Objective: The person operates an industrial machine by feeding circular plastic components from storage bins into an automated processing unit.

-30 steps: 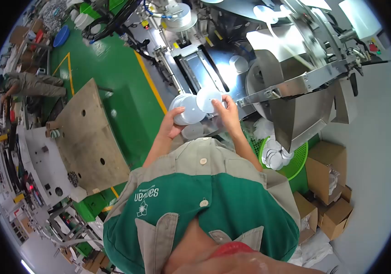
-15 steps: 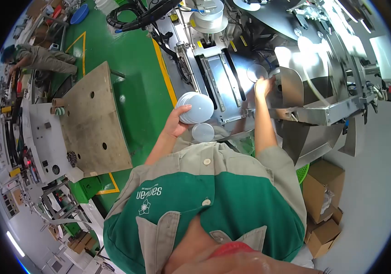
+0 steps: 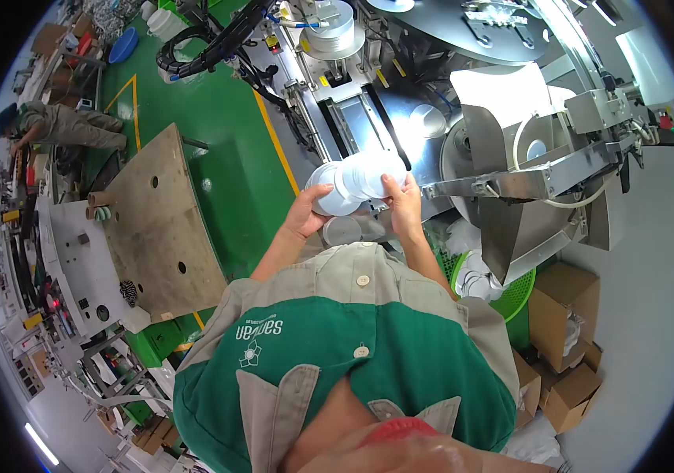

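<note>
My left hand (image 3: 303, 214) is closed around a stack of white round discs (image 3: 329, 200), thumb on top. A second stack of white discs (image 3: 370, 172) sits in my right hand (image 3: 405, 206), its thumb also pressing from above. The two stacks meet or overlap in front of my chest, over the near end of the machine's rail. Just below them lies a translucent round disc (image 3: 341, 231) at the machine's near edge. Another round, clear-looking piece (image 3: 428, 121) stands on the shiny metal bed. Further back, more white discs (image 3: 332, 35) are piled on the machine.
Metal guards (image 3: 510, 229) and an arm (image 3: 502, 186) stick out at the right. Below them is a green basket (image 3: 519, 299) holding white pieces. Cardboard boxes (image 3: 561, 315) stand beside it. Left are a wooden-topped table (image 3: 159, 229) and, further off, a bent-over person (image 3: 65, 124).
My right hand has come back from the metal bed toward my left hand and now grips a stack of discs. The left hand still holds its stack. The view has shifted slightly.
</note>
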Demonstrator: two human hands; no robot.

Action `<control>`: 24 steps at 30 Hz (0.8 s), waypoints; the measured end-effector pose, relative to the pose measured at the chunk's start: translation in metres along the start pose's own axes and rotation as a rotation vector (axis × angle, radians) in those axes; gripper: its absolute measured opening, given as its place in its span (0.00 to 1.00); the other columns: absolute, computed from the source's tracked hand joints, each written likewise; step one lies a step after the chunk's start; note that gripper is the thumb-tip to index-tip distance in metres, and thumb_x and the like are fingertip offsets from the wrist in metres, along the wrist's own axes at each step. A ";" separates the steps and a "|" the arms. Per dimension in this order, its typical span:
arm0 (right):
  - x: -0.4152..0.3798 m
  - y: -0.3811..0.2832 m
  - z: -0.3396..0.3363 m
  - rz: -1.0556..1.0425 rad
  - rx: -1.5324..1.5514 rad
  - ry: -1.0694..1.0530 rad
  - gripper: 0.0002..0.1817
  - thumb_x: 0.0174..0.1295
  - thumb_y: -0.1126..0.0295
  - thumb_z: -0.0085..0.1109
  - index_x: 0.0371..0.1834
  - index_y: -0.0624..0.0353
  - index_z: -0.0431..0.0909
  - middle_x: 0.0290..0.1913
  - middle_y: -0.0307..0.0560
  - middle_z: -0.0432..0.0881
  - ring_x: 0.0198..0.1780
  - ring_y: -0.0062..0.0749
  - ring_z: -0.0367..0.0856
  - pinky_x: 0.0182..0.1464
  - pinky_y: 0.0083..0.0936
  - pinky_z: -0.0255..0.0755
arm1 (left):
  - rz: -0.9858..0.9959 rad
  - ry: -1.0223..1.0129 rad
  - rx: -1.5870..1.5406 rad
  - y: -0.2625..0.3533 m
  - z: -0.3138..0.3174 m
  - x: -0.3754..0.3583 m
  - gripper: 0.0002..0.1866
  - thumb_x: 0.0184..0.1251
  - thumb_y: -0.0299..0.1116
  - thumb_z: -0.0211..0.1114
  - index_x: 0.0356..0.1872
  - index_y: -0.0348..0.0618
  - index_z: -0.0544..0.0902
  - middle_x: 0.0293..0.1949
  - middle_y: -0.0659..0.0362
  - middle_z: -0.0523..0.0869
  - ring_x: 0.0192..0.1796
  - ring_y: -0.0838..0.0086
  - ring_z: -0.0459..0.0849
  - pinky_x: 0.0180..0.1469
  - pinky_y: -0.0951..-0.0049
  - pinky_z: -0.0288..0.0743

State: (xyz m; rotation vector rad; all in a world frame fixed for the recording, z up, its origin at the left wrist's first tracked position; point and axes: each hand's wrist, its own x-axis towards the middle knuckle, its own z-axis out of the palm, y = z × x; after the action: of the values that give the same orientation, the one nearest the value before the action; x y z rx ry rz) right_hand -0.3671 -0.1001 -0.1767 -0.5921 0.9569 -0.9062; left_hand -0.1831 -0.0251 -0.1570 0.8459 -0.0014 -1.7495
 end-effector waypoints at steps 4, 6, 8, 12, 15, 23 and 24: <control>-0.001 0.007 -0.018 -0.065 0.223 0.051 0.14 0.62 0.67 0.58 0.48 0.57 0.67 0.45 0.41 0.77 0.44 0.24 0.79 0.44 0.25 0.77 | 0.044 -0.016 -0.002 -0.003 -0.001 -0.003 0.28 0.53 0.25 0.61 0.59 0.38 0.68 0.53 0.50 0.76 0.57 0.58 0.75 0.63 0.52 0.66; -0.003 -0.005 -0.022 -0.086 0.351 0.032 0.11 0.64 0.69 0.56 0.46 0.54 0.67 0.42 0.38 0.78 0.42 0.23 0.79 0.45 0.23 0.75 | 0.067 -0.005 -0.009 -0.001 0.001 -0.008 0.29 0.51 0.23 0.62 0.58 0.38 0.69 0.52 0.50 0.77 0.57 0.57 0.75 0.62 0.50 0.67; -0.005 -0.012 -0.029 -0.045 0.379 -0.035 0.12 0.63 0.70 0.57 0.47 0.53 0.67 0.42 0.36 0.78 0.41 0.22 0.78 0.48 0.24 0.74 | 0.104 0.014 -0.017 0.000 0.001 -0.013 0.29 0.50 0.22 0.63 0.58 0.38 0.69 0.52 0.50 0.77 0.57 0.56 0.75 0.61 0.48 0.67; -0.019 -0.013 -0.020 0.034 0.329 -0.125 0.15 0.61 0.71 0.58 0.49 0.55 0.66 0.43 0.38 0.77 0.44 0.23 0.78 0.47 0.25 0.75 | 0.179 0.024 -0.036 -0.007 -0.008 -0.011 0.27 0.53 0.22 0.62 0.57 0.38 0.69 0.52 0.51 0.77 0.56 0.57 0.76 0.60 0.48 0.69; -0.021 -0.002 -0.013 0.054 0.344 -0.144 0.18 0.61 0.72 0.58 0.52 0.58 0.65 0.47 0.43 0.77 0.46 0.27 0.79 0.47 0.26 0.77 | 0.149 0.046 -0.103 -0.011 -0.005 -0.011 0.26 0.53 0.23 0.65 0.56 0.40 0.70 0.50 0.52 0.78 0.55 0.61 0.77 0.60 0.54 0.70; -0.029 -0.002 -0.003 0.023 0.193 -0.083 0.18 0.63 0.69 0.55 0.53 0.61 0.64 0.47 0.47 0.77 0.45 0.31 0.81 0.39 0.26 0.82 | 0.150 0.037 -0.172 -0.019 -0.010 -0.011 0.27 0.57 0.28 0.66 0.58 0.39 0.68 0.53 0.51 0.76 0.57 0.60 0.75 0.59 0.52 0.69; -0.029 -0.002 -0.002 0.010 0.198 -0.081 0.18 0.63 0.69 0.55 0.53 0.61 0.64 0.47 0.48 0.77 0.45 0.31 0.81 0.39 0.26 0.82 | 0.147 0.042 -0.189 -0.018 -0.010 -0.011 0.27 0.58 0.29 0.66 0.58 0.39 0.68 0.53 0.51 0.76 0.57 0.59 0.75 0.59 0.52 0.70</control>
State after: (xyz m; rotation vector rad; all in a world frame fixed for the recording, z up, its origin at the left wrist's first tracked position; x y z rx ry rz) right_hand -0.3778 -0.0763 -0.1635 -0.4514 0.7860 -0.9480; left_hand -0.1921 -0.0055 -0.1656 0.7257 0.1244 -1.5666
